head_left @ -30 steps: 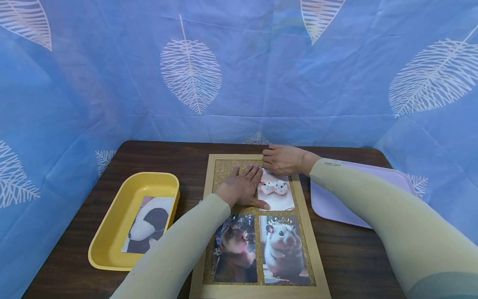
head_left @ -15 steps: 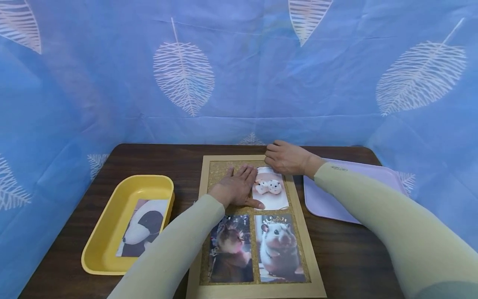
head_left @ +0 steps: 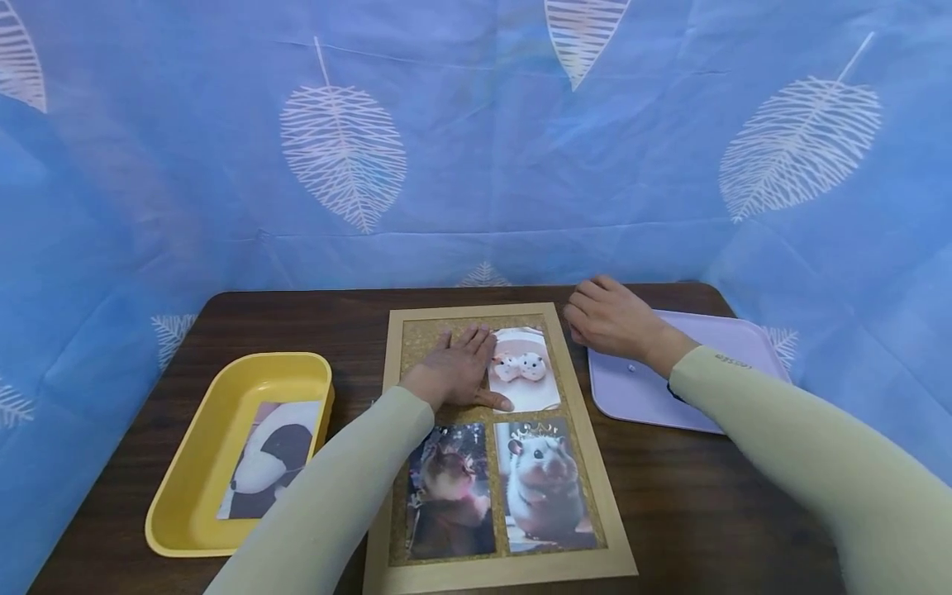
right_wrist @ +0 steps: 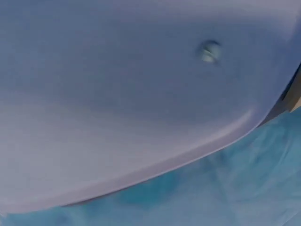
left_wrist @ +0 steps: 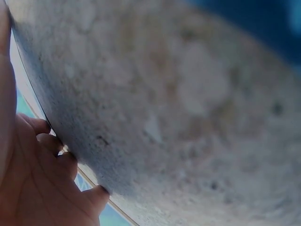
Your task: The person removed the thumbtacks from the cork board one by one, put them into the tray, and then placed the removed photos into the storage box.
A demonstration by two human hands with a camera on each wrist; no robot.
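Observation:
My left hand [head_left: 459, 368] lies with fingers spread on the cork board [head_left: 435, 330], its fingertips and thumb over the left edge of a photo of two small white animals [head_left: 525, 369]. Palm and fingers of that hand show at the left of the left wrist view, beside blurred cork [left_wrist: 155, 103]. Just off the board's upper right corner, over the near-left part of the lilac tray [head_left: 669, 405], hovers my right hand [head_left: 613, 318], fingers loosely bent; its fingertips are partly hidden. One small, shiny, clear piece [right_wrist: 209, 51] lies on the tray.
Lower on the board are a crowned hamster photo [head_left: 546, 483] and a darker animal photo [head_left: 449, 492]. At left, a yellow bin [head_left: 178, 479] holds a photo of a black-and-white plush [head_left: 268, 459]. The dark wooden table [head_left: 714, 512] ends at a blue leaf-print cloth [head_left: 476, 149].
My right hand has left the top of the white-animal photo and moved right, to the tray. The left hand has stayed on the board. The head view has shifted slightly.

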